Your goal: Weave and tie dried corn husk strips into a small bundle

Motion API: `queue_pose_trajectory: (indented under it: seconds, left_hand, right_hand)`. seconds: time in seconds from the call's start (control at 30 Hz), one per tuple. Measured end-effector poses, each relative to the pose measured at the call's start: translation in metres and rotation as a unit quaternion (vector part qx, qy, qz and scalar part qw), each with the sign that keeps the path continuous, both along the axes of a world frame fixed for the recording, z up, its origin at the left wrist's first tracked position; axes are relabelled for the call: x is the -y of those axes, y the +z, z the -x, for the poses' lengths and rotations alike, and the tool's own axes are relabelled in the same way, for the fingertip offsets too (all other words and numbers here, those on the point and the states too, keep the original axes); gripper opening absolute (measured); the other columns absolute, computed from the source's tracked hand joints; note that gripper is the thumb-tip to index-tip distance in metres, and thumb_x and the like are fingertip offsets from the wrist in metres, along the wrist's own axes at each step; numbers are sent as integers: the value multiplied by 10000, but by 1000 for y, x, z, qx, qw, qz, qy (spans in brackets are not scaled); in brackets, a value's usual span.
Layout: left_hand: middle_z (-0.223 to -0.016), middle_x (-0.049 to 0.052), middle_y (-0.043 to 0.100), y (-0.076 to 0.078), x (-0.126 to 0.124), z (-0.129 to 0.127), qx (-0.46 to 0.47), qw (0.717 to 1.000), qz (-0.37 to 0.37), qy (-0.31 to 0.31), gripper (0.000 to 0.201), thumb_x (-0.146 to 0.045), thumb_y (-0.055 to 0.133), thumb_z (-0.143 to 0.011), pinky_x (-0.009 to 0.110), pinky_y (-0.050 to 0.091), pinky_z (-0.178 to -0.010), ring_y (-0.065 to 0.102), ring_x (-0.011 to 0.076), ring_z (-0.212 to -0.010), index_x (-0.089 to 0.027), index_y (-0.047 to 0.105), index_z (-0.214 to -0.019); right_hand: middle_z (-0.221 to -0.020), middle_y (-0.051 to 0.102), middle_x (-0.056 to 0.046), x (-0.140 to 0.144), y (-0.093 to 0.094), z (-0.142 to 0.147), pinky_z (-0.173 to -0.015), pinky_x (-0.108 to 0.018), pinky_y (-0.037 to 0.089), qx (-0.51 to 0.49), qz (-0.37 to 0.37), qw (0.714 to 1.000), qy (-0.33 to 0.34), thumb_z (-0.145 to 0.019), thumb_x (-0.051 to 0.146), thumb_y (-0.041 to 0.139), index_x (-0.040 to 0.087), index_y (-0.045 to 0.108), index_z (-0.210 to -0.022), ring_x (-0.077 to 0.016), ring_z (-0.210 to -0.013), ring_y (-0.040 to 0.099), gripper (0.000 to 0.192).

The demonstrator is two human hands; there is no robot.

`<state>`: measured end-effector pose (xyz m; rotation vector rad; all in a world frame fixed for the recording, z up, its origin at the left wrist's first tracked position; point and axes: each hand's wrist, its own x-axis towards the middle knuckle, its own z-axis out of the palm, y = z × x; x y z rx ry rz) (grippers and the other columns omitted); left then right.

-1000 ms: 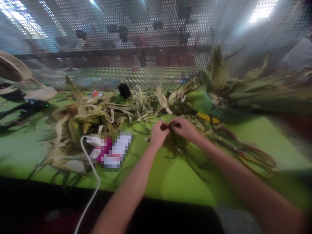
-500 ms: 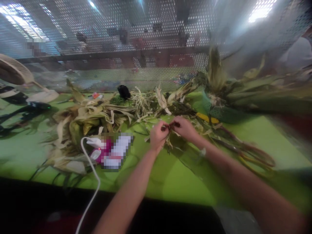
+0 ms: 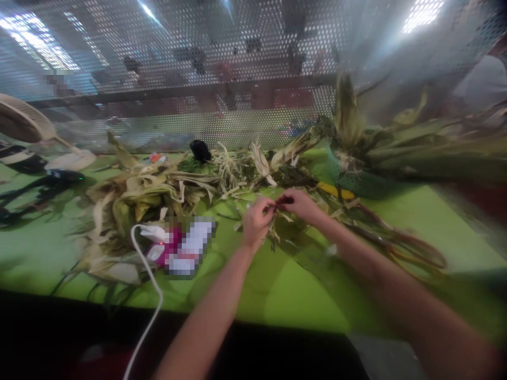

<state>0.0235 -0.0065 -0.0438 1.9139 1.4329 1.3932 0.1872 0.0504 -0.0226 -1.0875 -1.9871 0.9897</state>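
Both my hands meet above the green bench, just in front of the corn husk pile. My left hand has its grip pinched shut on a small dark reddish strand; my right hand pinches the other end, fingertips nearly touching. Loose husk pieces hang under them. A white cable lies to the left, a green basket to the right.
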Motion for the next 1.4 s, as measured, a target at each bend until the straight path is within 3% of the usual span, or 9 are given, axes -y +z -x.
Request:
queue_pose_trajectory:
  seconds: [0.3, 0.47, 0.67, 0.93, 1.2, 1.4]
  left_hand:
    - [-881, 35, 659, -9, -8, 5, 11, 998, -51, -24, 112, -157, 593, -823, 246, 497, -741, 610, 136, -806, -200, 696, -838]
    - [-888, 39, 661, -11, -7, 5, 19, 999, -41, -29, 122, -152, 587, -830, 256, 500, -734, 616, 144, -810, -198, 696, -859]
    - [-840, 34, 665, -9, -5, 1, 7, 998, -55, 9, 143, -103, 582, -807, 288, 497, -778, 614, 163, -825, -199, 688, -823]
    - [-832, 30, 664, -7, -4, 1, 42, 998, -52, 2, 114, -125, 592, -813, 267, 498, -758, 616, 148, -805, -190, 686, -821]
    - [-805, 33, 693, -16, -16, 7, 115, 991, 72, -7, 79, -166, 648, -761, 268, 537, -704, 649, 136, -699, -173, 701, -819]
    - [-843, 54, 708, -12, -7, 3, 117, 990, 74, 16, 89, -231, 662, -794, 299, 537, -752, 674, 171, -785, -179, 689, -860]
  right_hand:
    - [-680, 662, 9, -6, -3, -3, -642, -251, 476, -44, 62, 996, 43, -667, 179, 724, 147, 678, -730, -123, -656, 594, 85]
    - [-683, 641, 1, -3, -3, -2, -603, -240, 436, -26, 15, 999, 32, -698, 165, 659, 149, 637, -736, -119, -634, 561, 46]
    - [-703, 619, 15, 0, -4, 0, -595, -231, 398, -27, -79, 996, -5, -714, 144, 607, 168, 601, -776, -124, -652, 546, 67]
    - [-780, 701, -18, -2, -1, -2, -658, -256, 461, -7, -47, 998, 44, -699, 88, 609, 161, 716, -889, -147, -705, 615, 230]
    - [-707, 698, -25, -4, -4, -3, -610, -253, 446, -40, -15, 999, 8, -722, 214, 702, 155, 707, -768, -148, -655, 607, 75]
    - [-708, 693, -11, -7, -10, -5, -617, -253, 436, -31, -28, 999, 6, -738, 260, 694, 164, 694, -783, -146, -656, 600, 106]
